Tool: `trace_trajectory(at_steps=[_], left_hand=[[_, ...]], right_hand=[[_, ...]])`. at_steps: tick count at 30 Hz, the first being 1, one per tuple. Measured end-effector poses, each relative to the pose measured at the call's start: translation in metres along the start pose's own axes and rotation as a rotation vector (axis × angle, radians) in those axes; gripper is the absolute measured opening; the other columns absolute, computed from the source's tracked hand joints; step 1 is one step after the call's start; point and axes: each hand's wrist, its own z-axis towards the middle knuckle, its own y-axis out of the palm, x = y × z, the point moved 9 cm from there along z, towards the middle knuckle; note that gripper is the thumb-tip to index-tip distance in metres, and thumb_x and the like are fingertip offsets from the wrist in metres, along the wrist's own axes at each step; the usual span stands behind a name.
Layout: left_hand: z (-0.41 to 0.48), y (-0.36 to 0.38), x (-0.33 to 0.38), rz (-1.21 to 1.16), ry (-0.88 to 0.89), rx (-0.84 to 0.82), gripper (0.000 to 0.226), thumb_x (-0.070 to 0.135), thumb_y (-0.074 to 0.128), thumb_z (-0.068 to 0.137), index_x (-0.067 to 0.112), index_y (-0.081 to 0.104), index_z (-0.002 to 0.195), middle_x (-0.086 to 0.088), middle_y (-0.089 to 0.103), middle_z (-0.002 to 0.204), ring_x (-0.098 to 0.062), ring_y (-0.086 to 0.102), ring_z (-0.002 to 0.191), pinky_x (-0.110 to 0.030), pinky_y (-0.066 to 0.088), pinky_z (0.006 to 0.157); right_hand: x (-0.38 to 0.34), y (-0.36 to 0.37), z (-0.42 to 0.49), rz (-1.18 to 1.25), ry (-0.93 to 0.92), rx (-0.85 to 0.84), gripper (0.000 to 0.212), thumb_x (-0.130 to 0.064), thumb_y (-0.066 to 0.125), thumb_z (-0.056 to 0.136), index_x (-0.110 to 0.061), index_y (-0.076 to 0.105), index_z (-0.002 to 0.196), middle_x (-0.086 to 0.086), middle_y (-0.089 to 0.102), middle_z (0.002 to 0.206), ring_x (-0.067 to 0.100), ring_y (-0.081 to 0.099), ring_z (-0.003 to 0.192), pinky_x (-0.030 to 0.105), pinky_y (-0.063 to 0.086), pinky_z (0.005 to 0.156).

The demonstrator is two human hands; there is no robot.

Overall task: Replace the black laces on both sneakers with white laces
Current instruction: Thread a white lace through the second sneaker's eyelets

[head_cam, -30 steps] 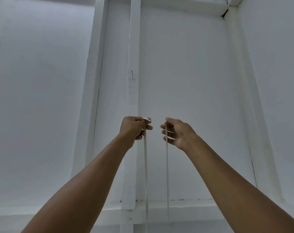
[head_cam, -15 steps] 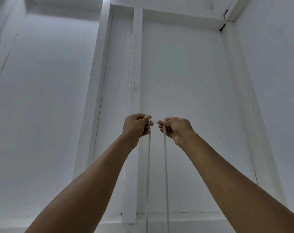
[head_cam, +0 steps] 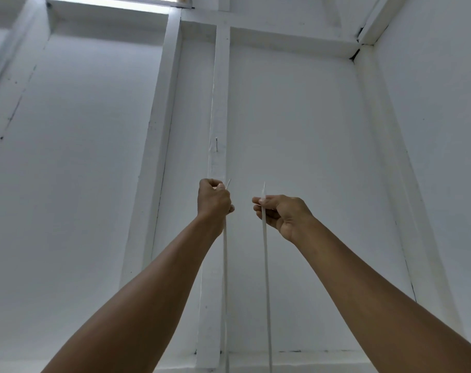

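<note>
Left hand [head_cam: 215,200] grips one end of white lace [head_cam: 266,278], right hand [head_cam: 284,215] pinches other; I just pulled hands apart. Both strands hang down, ends even, I think. Sneakers not visible.

Raised before a white wall [head_cam: 296,130], both hands grip hanging white lace [head_cam: 266,278] strands, slightly apart.

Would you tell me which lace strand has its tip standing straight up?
The right strand, in the right hand: its tip points straight up, whereas the tip of the left strand leans sideways.
</note>
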Motion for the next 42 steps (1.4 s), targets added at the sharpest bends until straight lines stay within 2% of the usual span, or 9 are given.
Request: trace_trajectory(at_steps=[5, 15, 18, 23, 28, 33, 39, 42], left_hand=[[0.005, 0.005, 0.009, -0.019, 0.024, 0.011, 0.009, 0.006, 0.04, 0.103, 0.009, 0.047, 0.108, -0.012, 0.049, 0.096, -0.017, 0.047, 0.07, -0.029, 0.05, 0.06], [0.005, 0.007, 0.016, 0.017, 0.056, 0.017, 0.009, 0.006, 0.04, 0.103, 0.01, 0.047, 0.107, -0.009, 0.051, 0.09, -0.016, 0.047, 0.068, -0.028, 0.049, 0.059], [0.001, 0.008, 0.011, -0.011, 0.05, -0.007, 0.008, 0.01, 0.044, 0.104, 0.009, 0.05, 0.109, -0.008, 0.053, 0.088, -0.015, 0.049, 0.068, -0.028, 0.05, 0.062], [-0.006, 0.009, 0.012, -0.122, 0.032, -0.06, 0.007, 0.012, 0.049, 0.104, 0.009, 0.053, 0.099, -0.007, 0.053, 0.082, -0.014, 0.05, 0.064, -0.029, 0.053, 0.065], [-0.007, 0.005, 0.018, -0.073, 0.067, -0.021, 0.007, 0.014, 0.047, 0.104, 0.012, 0.051, 0.098, -0.006, 0.053, 0.083, -0.014, 0.051, 0.065, -0.032, 0.053, 0.072], [-0.011, 0.0, 0.022, -0.045, 0.079, -0.015, 0.007, 0.015, 0.045, 0.105, 0.01, 0.05, 0.105, -0.005, 0.051, 0.084, -0.013, 0.048, 0.065, -0.029, 0.051, 0.062], [-0.019, -0.01, 0.019, 0.045, 0.067, -0.019, 0.012, 0.019, 0.044, 0.106, 0.01, 0.05, 0.109, -0.005, 0.051, 0.086, -0.013, 0.044, 0.06, -0.024, 0.042, 0.048], [-0.025, -0.018, 0.011, 0.112, 0.057, -0.022, 0.016, 0.021, 0.044, 0.105, 0.009, 0.052, 0.111, -0.006, 0.054, 0.089, -0.013, 0.044, 0.061, -0.025, 0.043, 0.05]], right_hand=[[0.002, 0.003, -0.002, -0.064, 0.002, -0.029, 0.01, 0.005, 0.061, 0.091, -0.001, 0.068, 0.089, 0.011, 0.074, 0.089, 0.021, 0.069, 0.08, 0.029, 0.057, 0.071], [-0.005, 0.006, -0.006, -0.074, -0.025, -0.021, 0.006, -0.005, 0.063, 0.093, -0.002, 0.068, 0.096, 0.01, 0.073, 0.085, 0.02, 0.068, 0.075, 0.029, 0.056, 0.07], [-0.009, 0.006, -0.006, -0.069, -0.035, -0.015, 0.006, -0.005, 0.063, 0.093, -0.002, 0.068, 0.095, 0.011, 0.073, 0.084, 0.02, 0.068, 0.074, 0.029, 0.056, 0.07], [-0.014, 0.005, -0.008, -0.076, -0.046, -0.01, 0.006, -0.005, 0.063, 0.093, -0.003, 0.068, 0.094, 0.01, 0.073, 0.083, 0.019, 0.068, 0.073, 0.028, 0.055, 0.067], [-0.018, 0.008, -0.01, -0.084, -0.049, -0.017, 0.007, -0.005, 0.063, 0.092, -0.003, 0.069, 0.096, 0.01, 0.073, 0.083, 0.019, 0.068, 0.073, 0.028, 0.055, 0.068], [-0.021, 0.01, -0.014, -0.089, -0.058, -0.029, 0.006, -0.005, 0.062, 0.093, -0.004, 0.068, 0.093, 0.009, 0.072, 0.083, 0.019, 0.068, 0.072, 0.028, 0.054, 0.067], [-0.017, 0.009, -0.024, -0.105, -0.042, -0.027, 0.007, -0.01, 0.063, 0.094, -0.008, 0.069, 0.096, 0.007, 0.07, 0.081, 0.018, 0.063, 0.068, 0.03, 0.052, 0.063], [-0.006, 0.003, -0.034, -0.135, -0.023, -0.025, 0.008, -0.013, 0.063, 0.094, -0.009, 0.07, 0.095, 0.004, 0.067, 0.077, 0.015, 0.057, 0.063, 0.029, 0.05, 0.06]])
